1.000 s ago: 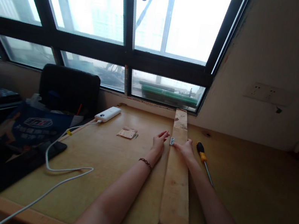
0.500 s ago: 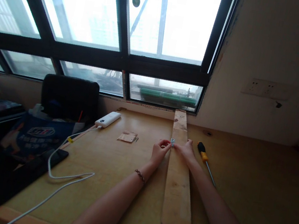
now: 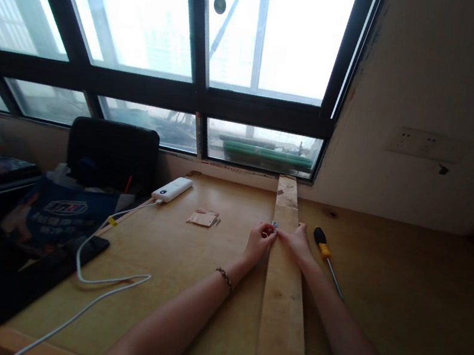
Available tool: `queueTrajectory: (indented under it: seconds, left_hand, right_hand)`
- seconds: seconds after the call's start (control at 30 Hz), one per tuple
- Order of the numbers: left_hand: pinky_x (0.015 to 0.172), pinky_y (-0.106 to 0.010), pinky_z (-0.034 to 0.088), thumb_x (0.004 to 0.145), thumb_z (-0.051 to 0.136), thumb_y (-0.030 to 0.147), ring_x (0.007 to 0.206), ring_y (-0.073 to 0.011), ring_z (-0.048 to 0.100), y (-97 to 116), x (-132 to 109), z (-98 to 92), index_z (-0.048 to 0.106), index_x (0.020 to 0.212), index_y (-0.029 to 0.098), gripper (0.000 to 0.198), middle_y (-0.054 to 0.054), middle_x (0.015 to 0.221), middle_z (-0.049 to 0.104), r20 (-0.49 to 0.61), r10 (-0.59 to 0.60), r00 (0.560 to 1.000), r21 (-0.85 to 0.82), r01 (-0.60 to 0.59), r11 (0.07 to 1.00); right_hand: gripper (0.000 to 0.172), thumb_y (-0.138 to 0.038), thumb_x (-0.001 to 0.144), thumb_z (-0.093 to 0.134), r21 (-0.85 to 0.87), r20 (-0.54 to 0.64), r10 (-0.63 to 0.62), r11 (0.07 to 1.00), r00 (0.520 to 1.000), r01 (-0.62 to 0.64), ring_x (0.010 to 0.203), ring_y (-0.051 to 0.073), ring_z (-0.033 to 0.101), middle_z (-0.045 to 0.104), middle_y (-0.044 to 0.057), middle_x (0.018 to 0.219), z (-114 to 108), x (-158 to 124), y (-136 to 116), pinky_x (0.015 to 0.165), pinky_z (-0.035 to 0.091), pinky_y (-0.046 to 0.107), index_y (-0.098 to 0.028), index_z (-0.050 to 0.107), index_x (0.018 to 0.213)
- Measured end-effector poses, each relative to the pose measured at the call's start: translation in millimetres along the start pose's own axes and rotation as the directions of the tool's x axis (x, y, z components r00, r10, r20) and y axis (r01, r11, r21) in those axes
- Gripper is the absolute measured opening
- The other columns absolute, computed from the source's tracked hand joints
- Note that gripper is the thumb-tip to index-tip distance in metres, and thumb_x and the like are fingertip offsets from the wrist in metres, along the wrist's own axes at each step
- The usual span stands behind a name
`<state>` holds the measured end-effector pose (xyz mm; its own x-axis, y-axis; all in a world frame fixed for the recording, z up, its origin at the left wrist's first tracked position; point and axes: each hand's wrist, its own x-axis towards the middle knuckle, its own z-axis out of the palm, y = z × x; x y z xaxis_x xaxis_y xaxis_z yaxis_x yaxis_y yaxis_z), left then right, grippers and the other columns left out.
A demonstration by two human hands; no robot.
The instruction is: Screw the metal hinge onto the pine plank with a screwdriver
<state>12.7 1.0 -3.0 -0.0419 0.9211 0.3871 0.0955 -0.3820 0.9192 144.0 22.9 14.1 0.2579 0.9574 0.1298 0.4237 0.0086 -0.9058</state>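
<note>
A long wooden plank (image 3: 283, 294) lies on the desk, running from near me to the window sill. A small metal hinge (image 3: 275, 225) sits at its left edge, partway along. My left hand (image 3: 259, 243) is beside the plank with fingers pinched at the hinge. My right hand (image 3: 298, 240) rests on top of the plank, its fingertips meeting the hinge from the right. Both forearms stretch forward on either side of the plank.
A yellow-and-black screwdriver (image 3: 326, 256) lies right of the plank. A small packet (image 3: 202, 218) lies to the left. A white power bank (image 3: 172, 188) with a white cable (image 3: 102, 279), a blue bag (image 3: 61, 209) and a black chair (image 3: 113, 152) are at left.
My left hand has moved from lying open beside the plank to pinching at the hinge. The right hand has stayed on the plank.
</note>
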Motion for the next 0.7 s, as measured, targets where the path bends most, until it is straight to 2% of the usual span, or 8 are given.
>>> queueTrajectory:
  seconds: [0.7]
  left_hand:
    - [0.060, -0.021, 0.040, 0.070, 0.058, 0.021, 0.066, -0.0099, 0.051, 3.5, -2.0, 0.8, 0.059, 0.077, 0.015, 0.009, -0.001, 0.074, 0.055, -0.020, 0.056, 0.998, 0.040, -0.055, 0.998]
  right_hand:
    - [0.074, -0.040, 0.045, 0.074, -0.054, -0.012, 0.055, 0.997, 0.998, -0.056, 0.094, 0.026, 0.059, 0.061, 0.012, 0.102, -2.5, -0.7, -3.0, 0.075, 0.048, 0.033, -0.018, 0.038, 0.106]
